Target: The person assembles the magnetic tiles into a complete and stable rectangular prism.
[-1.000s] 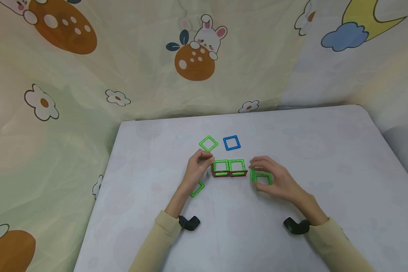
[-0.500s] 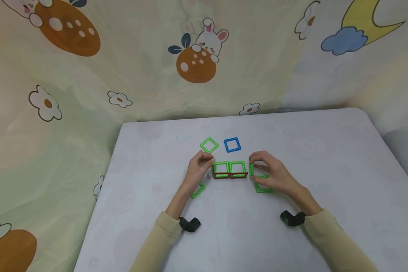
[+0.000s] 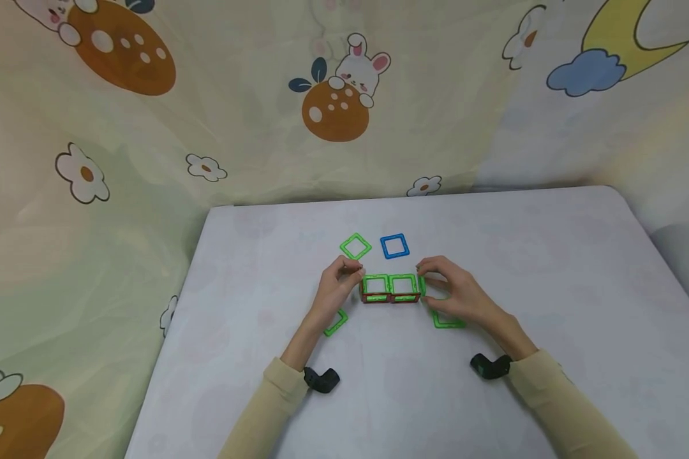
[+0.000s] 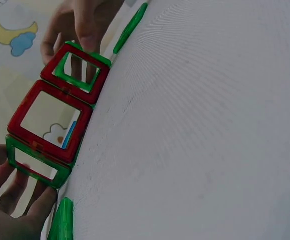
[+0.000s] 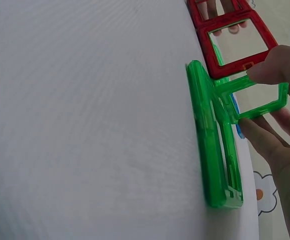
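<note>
1. Carefully, my left hand (image 3: 339, 287) pinches the left end tile (image 4: 64, 176), a green square, thumb at its upper edge and a finger at its lower corner.
2. That tile stands at the left end of a small upright row, touching the left red tile (image 4: 26, 105) edge to edge.
3. Likewise, my right hand (image 3: 453, 290) pinches the right end tile (image 5: 262, 111), also green, between thumb and fingers; it is right by the right red tile (image 4: 100, 82), though I can't tell whether their edges touch.
4. Both red squares stand side by side on the white table (image 3: 522, 268), along the front facing me.
5. Behind them I see two green back tiles (image 3: 376, 276), side by side too.
6. Past the row, a cornerwise green tile (image 3: 348, 240) lies flat near my left fingers, with a blue tile (image 3: 397, 255) to its right.
7. One loose green tile (image 3: 337, 325) is partly hidden by my left wrist; another green tile (image 3: 449, 324) lies partly under my right hand.
8. Beyond hangs a printed cloth (image 3: 235, 95).
</note>
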A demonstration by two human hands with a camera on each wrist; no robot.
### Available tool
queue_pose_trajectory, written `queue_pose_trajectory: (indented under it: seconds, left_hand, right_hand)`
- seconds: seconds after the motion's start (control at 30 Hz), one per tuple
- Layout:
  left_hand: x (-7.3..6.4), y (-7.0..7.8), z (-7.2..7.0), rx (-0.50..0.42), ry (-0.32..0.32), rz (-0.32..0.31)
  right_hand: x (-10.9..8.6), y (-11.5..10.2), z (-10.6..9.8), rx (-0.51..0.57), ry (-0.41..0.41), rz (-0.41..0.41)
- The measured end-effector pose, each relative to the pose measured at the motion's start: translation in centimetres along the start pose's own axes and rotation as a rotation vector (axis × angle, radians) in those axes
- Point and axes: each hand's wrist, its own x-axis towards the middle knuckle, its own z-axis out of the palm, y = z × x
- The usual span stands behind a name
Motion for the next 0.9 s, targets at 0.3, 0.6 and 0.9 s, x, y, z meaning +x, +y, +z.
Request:
queue_pose_trajectory:
  seconds: [0.3,0.6,0.9]
  left_hand:
    - [-0.25,0.33,0.1,0.007,0.003,0.002]
    - [-0.24,0.24,0.04,0.015,0.001,-0.012]
    - [0.02,0.53,-0.06,0.044,-0.006,-0.028]
  right_hand:
    - [0.17,-0.12,0.11,0.022,-0.027,0.0]
    - [0.09,-0.32,0.08,0.055,-0.07,0.089]
    - [0.21,-0.57,0.28,0.027,-0.123,0.183]
